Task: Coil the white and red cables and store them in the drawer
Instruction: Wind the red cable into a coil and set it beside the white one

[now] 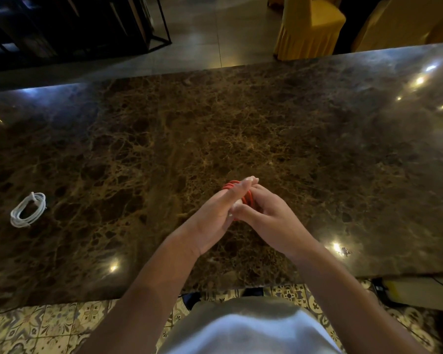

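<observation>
Red cable [248,196], thin and rubbery, wound in several loops between 2 bare hands above a polished dark brown marble tabletop [215,123]. Left hand [215,215] set upright with fingers straight and pressed together, tips pointing away from the body, loops wrapped around them. Right hand [264,213] laid against the left from the other side, fingers curled over the red loops; exact pinch hidden behind the left palm, so cannot tell which fingertips grip. Small pale piece visible between the 2 palms, too blurred to identify. White cable [28,210], thin and already coiled into an oval bundle with 1 end wrapped around the loops, lying flat on the marble far to the left, well apart from the hands. Bright ceiling lights reflected as spots across the stone. Beyond the far edge, glossy grey floor tiles [215,29], a dark metal-framed shelf [74,24] at upper left and yellow fabric-covered chairs [310,24] at upper right. Patterned floor tiles [62,325] below the near edge, beside a pale shirt [241,330].
</observation>
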